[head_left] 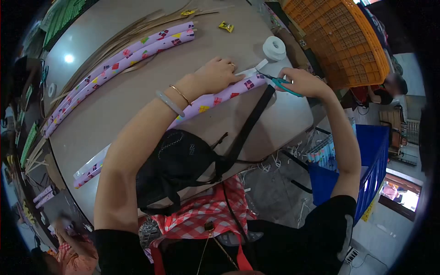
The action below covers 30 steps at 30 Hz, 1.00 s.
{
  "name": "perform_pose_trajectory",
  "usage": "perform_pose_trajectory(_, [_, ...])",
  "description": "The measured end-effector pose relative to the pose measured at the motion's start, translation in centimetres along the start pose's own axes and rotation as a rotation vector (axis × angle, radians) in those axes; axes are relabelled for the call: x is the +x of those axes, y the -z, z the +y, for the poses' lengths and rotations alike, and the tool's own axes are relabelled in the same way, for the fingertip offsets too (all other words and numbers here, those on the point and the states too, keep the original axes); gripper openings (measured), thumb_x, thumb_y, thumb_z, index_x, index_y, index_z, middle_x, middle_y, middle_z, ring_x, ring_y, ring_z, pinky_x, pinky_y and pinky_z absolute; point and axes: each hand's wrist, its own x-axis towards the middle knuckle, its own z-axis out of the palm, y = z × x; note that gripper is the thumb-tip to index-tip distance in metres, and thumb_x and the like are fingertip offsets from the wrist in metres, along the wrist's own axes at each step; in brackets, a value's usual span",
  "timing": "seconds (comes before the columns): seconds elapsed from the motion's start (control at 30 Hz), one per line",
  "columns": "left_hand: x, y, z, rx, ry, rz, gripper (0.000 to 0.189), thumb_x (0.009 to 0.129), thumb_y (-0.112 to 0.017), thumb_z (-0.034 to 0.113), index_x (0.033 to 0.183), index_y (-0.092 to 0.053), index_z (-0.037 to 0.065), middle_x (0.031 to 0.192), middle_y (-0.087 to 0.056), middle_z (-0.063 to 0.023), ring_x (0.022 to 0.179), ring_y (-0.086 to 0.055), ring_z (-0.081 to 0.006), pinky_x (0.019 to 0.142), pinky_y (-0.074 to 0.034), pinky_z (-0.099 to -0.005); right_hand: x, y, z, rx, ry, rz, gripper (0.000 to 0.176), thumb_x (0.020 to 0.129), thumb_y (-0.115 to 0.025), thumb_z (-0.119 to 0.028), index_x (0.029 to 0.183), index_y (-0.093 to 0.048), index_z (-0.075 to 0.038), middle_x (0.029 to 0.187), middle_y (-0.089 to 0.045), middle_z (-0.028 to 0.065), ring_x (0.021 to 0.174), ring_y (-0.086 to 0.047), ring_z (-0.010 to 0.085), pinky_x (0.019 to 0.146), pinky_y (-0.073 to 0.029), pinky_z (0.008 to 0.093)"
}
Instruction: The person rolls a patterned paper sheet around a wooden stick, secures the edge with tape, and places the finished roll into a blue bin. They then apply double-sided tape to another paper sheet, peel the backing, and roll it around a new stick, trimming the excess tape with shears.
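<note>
Left hand: your left hand (217, 73) lies knuckles up with the fingers curled down over the end of the patterned tube (220, 98), gripping it against the table (137, 110); two bangles sit on the wrist behind it.
Right hand: your right hand (306, 83) is closed round the handles of the teal scissors (283, 84), and the blades point toward your left fingertips.
Tube: it runs from under your left hand back beneath your forearm toward your body, and its far end lies between your two hands.
Tape: a white strip (253, 71) stretches from just past your left fingertips toward the white roll (275, 47). The scissor blades sit right beside it, but you cannot tell whether they touch it.
Roll: it stands just beyond both hands, nearer your right.
Other tubes: two more wrapped tubes (133, 51) lie side by side, well out to the left of your left hand.
Strips: thin tan strips (123, 33) fan out beyond those tubes.
Packet: a yellow packet (226, 26) lies farther out, beyond your left hand.
Crate: an orange crate (348, 41) sits beyond your right hand, past the table edge.
Strap: a black strap (250, 123) runs from below your right hand back toward your chest.
</note>
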Motion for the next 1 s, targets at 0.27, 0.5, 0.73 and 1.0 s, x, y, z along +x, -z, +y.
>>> perform_pose_trajectory(0.27, [1.3, 0.7, 0.1, -0.068, -0.004, -0.023, 0.02, 0.083, -0.05, 0.013, 0.097, -0.065, 0.014, 0.095, -0.058, -0.0087, 0.097, -0.054, -0.0241, 0.083, -0.042, -0.0359, 0.2, -2.0, 1.6, 0.269, -0.036, 0.027, 0.037, 0.081, -0.059, -0.039, 0.093, -0.054, -0.004, 0.076, -0.062, 0.0056, 0.059, -0.054, 0.0122, 0.044, -0.042, 0.0267])
perform_pose_trajectory(0.5, [3.6, 1.2, 1.3, -0.265, 0.409, -0.106, 0.02, 0.076, -0.053, 0.006, 0.091, -0.065, 0.011, 0.096, -0.057, -0.013, 0.095, -0.055, -0.029, 0.079, -0.047, -0.0392, 0.2, -3.9, 2.6, 0.148, 0.119, 0.259, 0.043, 0.077, -0.065, -0.038, 0.095, -0.051, -0.002, 0.07, -0.057, 0.0131, 0.064, -0.056, 0.0265, 0.058, -0.042, 0.0352])
perform_pose_trajectory(0.73, [5.5, -1.3, 1.3, -0.548, 0.642, 0.017, 0.021, 0.076, -0.062, 0.021, 0.088, -0.062, 0.003, 0.083, -0.063, -0.0156, 0.078, -0.061, -0.0318, 0.07, -0.049, -0.0411, -2.1, -5.5, 2.7, 0.141, 0.031, 0.253, 0.052, 0.075, -0.063, -0.046, 0.101, -0.05, -0.003, 0.083, -0.061, 0.0182, 0.08, -0.06, 0.033, 0.067, -0.046, 0.0393])
perform_pose_trajectory(1.0, [5.8, -0.8, 0.9, -0.688, 0.672, -0.104, 0.023, 0.075, -0.063, 0.024, 0.086, -0.065, 0.003, 0.081, -0.065, -0.0149, 0.077, -0.062, -0.03, 0.072, -0.049, -0.0384, -2.5, -8.4, 2.9, 0.017, 0.103, 0.62, 0.047, 0.075, -0.065, -0.036, 0.11, -0.048, -0.01, 0.095, -0.059, 0.0131, 0.083, -0.059, 0.0328, 0.071, -0.046, 0.0386])
